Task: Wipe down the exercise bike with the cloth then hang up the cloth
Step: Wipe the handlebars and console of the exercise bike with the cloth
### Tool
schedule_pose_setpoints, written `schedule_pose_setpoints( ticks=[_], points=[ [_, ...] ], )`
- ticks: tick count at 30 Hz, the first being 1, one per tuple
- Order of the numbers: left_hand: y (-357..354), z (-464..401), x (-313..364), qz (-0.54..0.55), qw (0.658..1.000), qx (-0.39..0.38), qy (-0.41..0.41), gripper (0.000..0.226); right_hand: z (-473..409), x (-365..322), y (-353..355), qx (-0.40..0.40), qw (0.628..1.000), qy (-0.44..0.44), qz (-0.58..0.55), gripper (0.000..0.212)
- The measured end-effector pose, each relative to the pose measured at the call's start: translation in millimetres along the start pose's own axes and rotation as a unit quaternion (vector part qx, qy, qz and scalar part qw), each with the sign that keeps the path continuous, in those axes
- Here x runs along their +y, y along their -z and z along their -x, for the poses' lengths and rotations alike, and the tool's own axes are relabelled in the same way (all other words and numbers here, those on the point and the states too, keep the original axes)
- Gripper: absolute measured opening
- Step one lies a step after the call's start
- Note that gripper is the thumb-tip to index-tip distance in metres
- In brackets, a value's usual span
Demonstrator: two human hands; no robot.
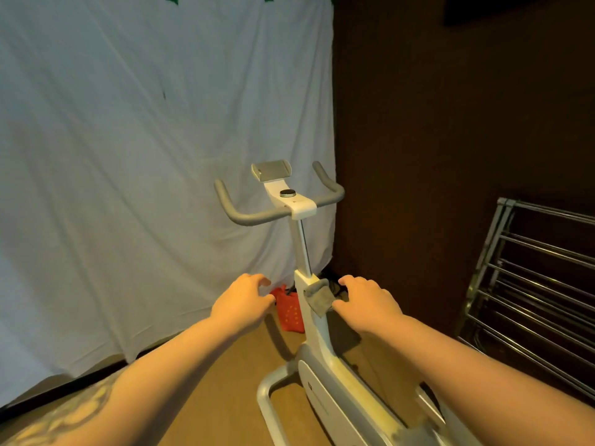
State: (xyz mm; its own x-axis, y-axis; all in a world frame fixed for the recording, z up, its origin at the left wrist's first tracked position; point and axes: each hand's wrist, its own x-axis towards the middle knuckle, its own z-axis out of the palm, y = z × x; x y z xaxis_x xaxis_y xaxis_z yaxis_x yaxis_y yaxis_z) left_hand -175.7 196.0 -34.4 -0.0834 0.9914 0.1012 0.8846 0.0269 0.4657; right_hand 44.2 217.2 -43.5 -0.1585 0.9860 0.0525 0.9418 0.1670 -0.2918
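The white exercise bike (317, 346) stands ahead of me, with grey handlebars (248, 217) and a dial on its top console. A small grey cloth (318, 297) lies draped over the frame just below the handlebar post. My right hand (367, 304) is right beside the cloth; its thumb tip touches the cloth's lower right edge and its fingers are loosely curled behind, with no clear grip. To the left of the frame, my left hand (241, 304) hovers with relaxed, slightly curled fingers and holds nothing.
A metal drying rack (531, 284) with several bars stands at the right against the dark wall. A white sheet (128, 188) hangs on the left. A red bag (289, 312) and dark cables lie on the brown floor behind the bike.
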Motion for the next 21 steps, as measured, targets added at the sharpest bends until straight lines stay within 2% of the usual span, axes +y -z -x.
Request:
schedule_pose_setpoints(
  ticks=[9, 15, 21],
  points=[
    [-18, -80, -55, 0.03, 0.999, -0.034, -0.012, 0.03, -74, -27, -47, -0.033, 0.999, -0.036, -0.013, 0.05],
    [-37, -149, -100, 0.03, 0.993, -0.097, -0.059, 0.038, -115, -39, -87, -0.051, 0.99, -0.126, -0.037, 0.052],
    [-70, -208, -121, 0.037, 0.982, -0.151, -0.106, 0.03, -149, -44, -122, -0.055, 0.979, -0.191, -0.047, 0.05]
  ],
)
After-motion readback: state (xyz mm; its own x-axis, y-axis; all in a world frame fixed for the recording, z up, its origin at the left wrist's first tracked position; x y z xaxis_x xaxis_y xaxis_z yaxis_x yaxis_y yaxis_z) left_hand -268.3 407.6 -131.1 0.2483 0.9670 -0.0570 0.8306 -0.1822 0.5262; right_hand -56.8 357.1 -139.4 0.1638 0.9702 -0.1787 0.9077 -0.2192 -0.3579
